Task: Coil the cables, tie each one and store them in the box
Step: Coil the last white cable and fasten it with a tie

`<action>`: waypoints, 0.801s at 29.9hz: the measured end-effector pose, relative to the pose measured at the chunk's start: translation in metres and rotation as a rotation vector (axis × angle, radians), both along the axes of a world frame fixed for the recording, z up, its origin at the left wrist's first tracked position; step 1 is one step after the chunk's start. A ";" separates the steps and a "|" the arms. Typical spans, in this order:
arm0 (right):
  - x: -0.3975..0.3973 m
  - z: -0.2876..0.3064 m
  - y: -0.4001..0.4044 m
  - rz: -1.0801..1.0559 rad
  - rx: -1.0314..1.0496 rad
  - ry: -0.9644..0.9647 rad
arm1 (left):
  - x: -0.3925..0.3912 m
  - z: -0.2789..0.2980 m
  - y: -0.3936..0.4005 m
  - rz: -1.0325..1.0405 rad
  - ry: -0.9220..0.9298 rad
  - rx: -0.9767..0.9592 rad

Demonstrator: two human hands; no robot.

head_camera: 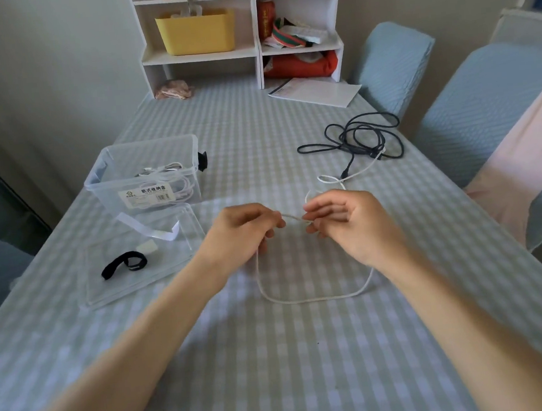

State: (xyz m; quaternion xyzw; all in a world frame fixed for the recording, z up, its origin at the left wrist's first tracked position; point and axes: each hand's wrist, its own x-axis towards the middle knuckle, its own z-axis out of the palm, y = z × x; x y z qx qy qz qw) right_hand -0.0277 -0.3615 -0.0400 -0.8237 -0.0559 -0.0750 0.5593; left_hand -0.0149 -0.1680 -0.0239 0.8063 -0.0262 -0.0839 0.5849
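Checked tablecloth [277, 368] is filling most of my view, with a white shelf unit [258, 52] sitting at 12 o'clock against the wall. I'm watching both hands working dead center: the left hand [242, 229] is pinching one stretch of the white cable [317, 298], and the right hand [346, 218] is pinching it just beside, fingers curled round it. A loop of that cable is hanging down toward 6 o'clock and lying on the cloth, while the rest is trailing off toward 1 o'clock, where the dark cable [360, 138] is lying in a loose tangle. The clear box [144, 175] is sitting at 10 o'clock with white cables already inside. Its lid [142, 252] is lying just in front, carrying a black strap [124, 264].
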 end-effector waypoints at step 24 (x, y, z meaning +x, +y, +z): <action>-0.014 0.014 0.033 0.026 0.546 0.568 | -0.003 -0.003 0.010 0.167 0.091 -0.816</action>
